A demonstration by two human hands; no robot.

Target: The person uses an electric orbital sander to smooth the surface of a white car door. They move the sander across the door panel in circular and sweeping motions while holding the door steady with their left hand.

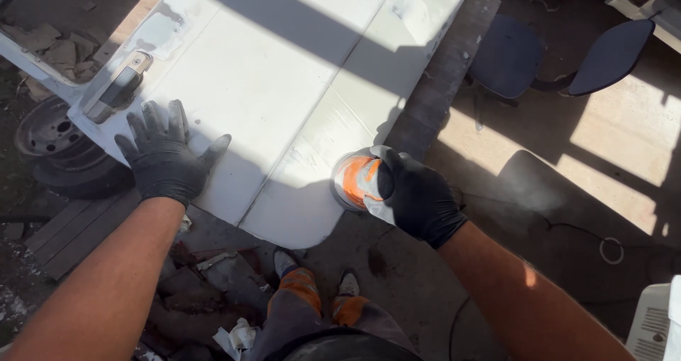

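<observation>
1. The left hand (pixel 164 157), in a black glove, lies flat with fingers spread on the white car door (pixel 284 70), just below its handle (pixel 117 88), grasping nothing.
2. The right hand (pixel 418 198) clasps an orange-and-white sander (pixel 358 180) at the door's lower edge.

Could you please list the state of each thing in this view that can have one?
Left hand: gloved, flat on the panel, fingers spread.
Right hand: gloved, closed around the sander.
Sander: orange and grey, held at the panel's lower edge.
White door panel: lying flat, part sun, part shadow.
Door handle: flush, not pulled.
Blue chair: unoccupied.
Wheel rim: lying on the ground.
</observation>
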